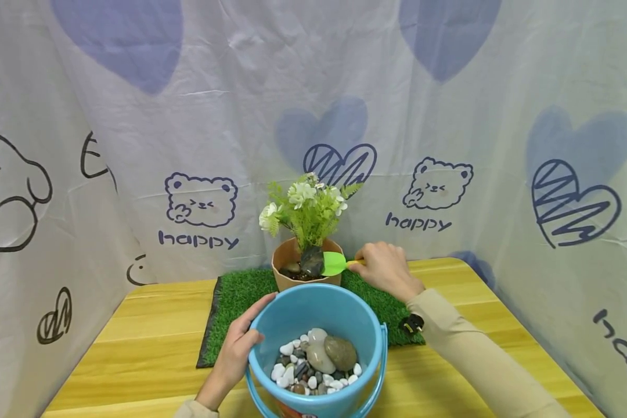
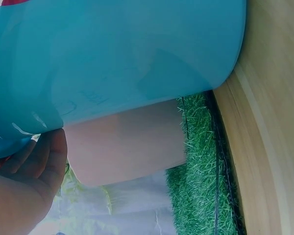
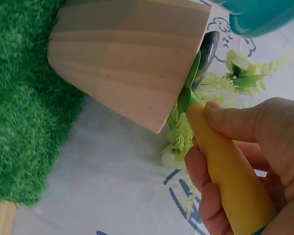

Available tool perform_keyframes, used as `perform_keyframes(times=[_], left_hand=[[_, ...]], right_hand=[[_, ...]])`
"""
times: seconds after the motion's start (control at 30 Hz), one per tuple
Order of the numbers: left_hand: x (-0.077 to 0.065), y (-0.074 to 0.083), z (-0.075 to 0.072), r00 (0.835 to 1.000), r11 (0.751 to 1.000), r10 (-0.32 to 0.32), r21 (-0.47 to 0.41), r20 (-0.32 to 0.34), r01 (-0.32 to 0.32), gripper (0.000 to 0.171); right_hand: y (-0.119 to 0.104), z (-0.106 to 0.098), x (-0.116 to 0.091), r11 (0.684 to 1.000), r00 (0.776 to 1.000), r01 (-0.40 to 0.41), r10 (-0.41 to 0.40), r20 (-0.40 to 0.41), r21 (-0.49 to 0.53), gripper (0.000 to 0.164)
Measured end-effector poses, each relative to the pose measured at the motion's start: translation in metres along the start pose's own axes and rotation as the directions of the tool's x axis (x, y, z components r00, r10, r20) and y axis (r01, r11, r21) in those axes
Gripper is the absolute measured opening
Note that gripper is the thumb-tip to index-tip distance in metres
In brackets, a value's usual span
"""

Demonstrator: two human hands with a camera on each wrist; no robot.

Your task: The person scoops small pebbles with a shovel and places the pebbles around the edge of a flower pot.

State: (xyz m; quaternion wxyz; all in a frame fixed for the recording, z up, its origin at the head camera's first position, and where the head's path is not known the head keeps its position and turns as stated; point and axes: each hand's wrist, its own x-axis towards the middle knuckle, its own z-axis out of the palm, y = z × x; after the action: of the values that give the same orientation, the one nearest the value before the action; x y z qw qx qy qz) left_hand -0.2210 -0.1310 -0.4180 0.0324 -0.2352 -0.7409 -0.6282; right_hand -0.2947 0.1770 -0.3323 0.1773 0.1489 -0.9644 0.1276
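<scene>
My right hand (image 1: 386,268) grips the yellow handle (image 3: 230,176) of a small toy shovel, its green blade (image 1: 334,263) reaching over the rim of a tan flower pot (image 1: 307,283). A dark stone (image 1: 312,261) sits in the pot right beside the blade. White flowers with green leaves (image 1: 308,209) rise from the pot. With fingers outside and thumb over the rim, my left hand (image 1: 237,342) holds the side of a blue bucket (image 1: 316,302). Inside it lie several white and dark pebbles (image 1: 292,371) and larger smooth stones (image 1: 339,352).
The pot stands on a green artificial grass mat (image 1: 240,296), behind the bucket, on a wooden table (image 1: 130,342). The bucket's handle (image 1: 380,377) hangs down at its side. White cloth (image 1: 256,139) with printed hearts and bears hangs behind and on both sides.
</scene>
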Motion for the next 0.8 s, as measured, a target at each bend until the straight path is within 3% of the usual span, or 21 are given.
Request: perform_keyframes(times=[0.23, 0.43, 0.53, 0.8], left_hand=[[0.000, 0.001, 0.000, 1.000, 1.000, -0.009, -0.003, -0.003, 0.009, 0.070], [0.000, 0.000, -0.001, 1.000, 1.000, -0.006, 0.001, 0.000, 0.006, 0.070], [0.000, 0.000, -0.001, 1.000, 1.000, -0.004, 0.008, 0.000, 0.004, 0.070], [0.000, 0.001, 0.000, 1.000, 1.000, -0.007, -0.002, 0.000, 0.007, 0.070]], right_hand=[[0.000, -0.003, 0.007, 0.994, 0.996, 0.083, -0.085, -0.015, -0.069, 0.020], [0.002, -0.007, 0.017, 0.977, 0.982, 0.188, -0.187, 0.019, -0.104, 0.044], [0.001, -0.008, 0.023, 0.968, 0.974, 0.226, -0.222, 0.044, -0.108, 0.047], [-0.001, 0.002, 0.034, 0.928, 0.941, 0.340, -0.335, 0.058, -0.156, 0.015]])
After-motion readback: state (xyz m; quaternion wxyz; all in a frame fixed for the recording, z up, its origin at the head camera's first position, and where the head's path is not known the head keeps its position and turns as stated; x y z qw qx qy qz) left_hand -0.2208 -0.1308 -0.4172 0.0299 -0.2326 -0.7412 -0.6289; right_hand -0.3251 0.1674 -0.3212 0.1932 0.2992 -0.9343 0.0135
